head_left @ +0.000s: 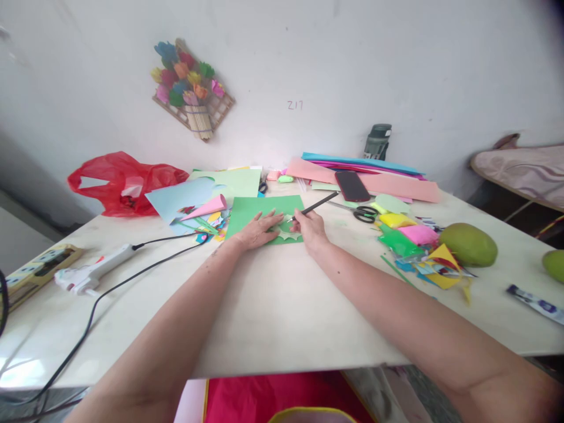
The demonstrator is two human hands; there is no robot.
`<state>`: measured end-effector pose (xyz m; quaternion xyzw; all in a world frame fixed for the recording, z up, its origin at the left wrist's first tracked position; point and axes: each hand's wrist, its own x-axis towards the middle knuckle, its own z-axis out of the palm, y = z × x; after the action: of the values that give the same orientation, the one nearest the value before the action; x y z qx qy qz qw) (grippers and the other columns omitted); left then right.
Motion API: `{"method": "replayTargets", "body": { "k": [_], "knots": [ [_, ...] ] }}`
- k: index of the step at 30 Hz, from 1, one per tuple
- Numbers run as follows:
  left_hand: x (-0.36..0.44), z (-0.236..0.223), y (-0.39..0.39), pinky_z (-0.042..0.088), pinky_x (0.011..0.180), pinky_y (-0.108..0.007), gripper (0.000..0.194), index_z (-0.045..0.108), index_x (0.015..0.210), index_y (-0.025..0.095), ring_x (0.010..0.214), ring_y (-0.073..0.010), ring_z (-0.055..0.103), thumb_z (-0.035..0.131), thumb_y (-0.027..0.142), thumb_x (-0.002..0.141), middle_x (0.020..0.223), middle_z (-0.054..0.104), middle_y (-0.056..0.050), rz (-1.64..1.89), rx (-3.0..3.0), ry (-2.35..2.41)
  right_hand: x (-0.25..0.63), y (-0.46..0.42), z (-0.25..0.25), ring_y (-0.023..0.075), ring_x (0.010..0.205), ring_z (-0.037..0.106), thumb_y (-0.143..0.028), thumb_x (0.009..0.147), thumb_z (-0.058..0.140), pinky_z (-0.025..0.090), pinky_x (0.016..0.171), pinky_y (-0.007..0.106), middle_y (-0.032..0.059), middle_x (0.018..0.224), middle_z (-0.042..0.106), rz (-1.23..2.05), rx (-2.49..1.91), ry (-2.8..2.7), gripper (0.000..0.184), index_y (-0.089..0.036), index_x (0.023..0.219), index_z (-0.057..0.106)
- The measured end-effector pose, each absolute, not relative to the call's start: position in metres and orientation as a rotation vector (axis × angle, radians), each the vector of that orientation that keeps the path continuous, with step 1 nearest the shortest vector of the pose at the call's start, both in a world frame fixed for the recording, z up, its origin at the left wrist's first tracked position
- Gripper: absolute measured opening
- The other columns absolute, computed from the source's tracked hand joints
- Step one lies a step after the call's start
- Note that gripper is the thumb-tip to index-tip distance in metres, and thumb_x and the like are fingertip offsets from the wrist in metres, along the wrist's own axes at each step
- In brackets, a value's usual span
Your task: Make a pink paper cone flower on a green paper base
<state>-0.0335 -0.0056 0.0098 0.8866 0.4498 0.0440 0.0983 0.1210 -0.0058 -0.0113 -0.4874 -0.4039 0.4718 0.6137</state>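
Observation:
A green sheet of paper point(247, 212) lies flat on the white table in front of me. On its right part rests a pale green paper cutout with a jagged edge point(288, 235). My left hand point(259, 230) lies flat with fingers spread over the sheet, its fingertips at the cutout's left side. My right hand point(311, 228) is closed around a dark pencil point(321, 203), whose tip points down at the cutout. Whether the tip touches the paper is too small to tell.
Scissors point(365, 214), a phone point(352, 186) and coloured paper sheets point(409, 186) lie behind and right. Paper scraps and a green fruit point(467, 244) sit at the right. Leftward are a pink paper cone point(212, 207), a red plastic bag point(127, 182), a corded glue gun point(94, 271) and a power strip point(42, 270).

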Motion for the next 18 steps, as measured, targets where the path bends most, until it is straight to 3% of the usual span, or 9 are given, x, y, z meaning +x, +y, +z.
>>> {"method": "replayTargets", "body": {
  "k": [6,12,18],
  "knots": [
    [-0.034,0.003,-0.007,0.005,0.106,-0.046,0.051,0.025,0.134,0.027,0.131,-0.0149,0.019,0.031,0.036,0.084,0.142,0.027,0.000,0.147,2.667,1.347,0.121,-0.006,-0.012,0.0082,0.037,0.047,-0.033,0.069,0.056,0.046,0.046,0.023,-0.0058,0.047,0.048,1.086,-1.115,-0.955,0.017,-0.018,0.062,0.050],
    [-0.034,-0.003,-0.004,0.010,0.106,-0.046,0.051,0.032,0.132,0.024,0.129,-0.0170,0.025,0.033,0.037,0.083,0.139,0.033,-0.003,0.198,2.704,1.366,0.119,-0.019,-0.007,0.0067,0.043,0.049,-0.040,0.067,0.059,0.047,0.049,0.021,-0.0047,0.053,0.052,1.097,-0.976,-1.079,0.023,-0.017,0.068,0.053],
    [-0.034,-0.004,-0.004,0.010,0.106,-0.047,0.053,0.028,0.133,0.023,0.129,-0.0171,0.026,0.035,0.034,0.081,0.139,0.034,-0.003,0.219,2.693,1.363,0.117,-0.022,-0.005,0.0059,0.039,0.048,-0.036,0.071,0.058,0.045,0.041,0.019,-0.0041,0.052,0.053,1.203,-1.006,-1.087,0.021,-0.016,0.068,0.052]
  ]
}}
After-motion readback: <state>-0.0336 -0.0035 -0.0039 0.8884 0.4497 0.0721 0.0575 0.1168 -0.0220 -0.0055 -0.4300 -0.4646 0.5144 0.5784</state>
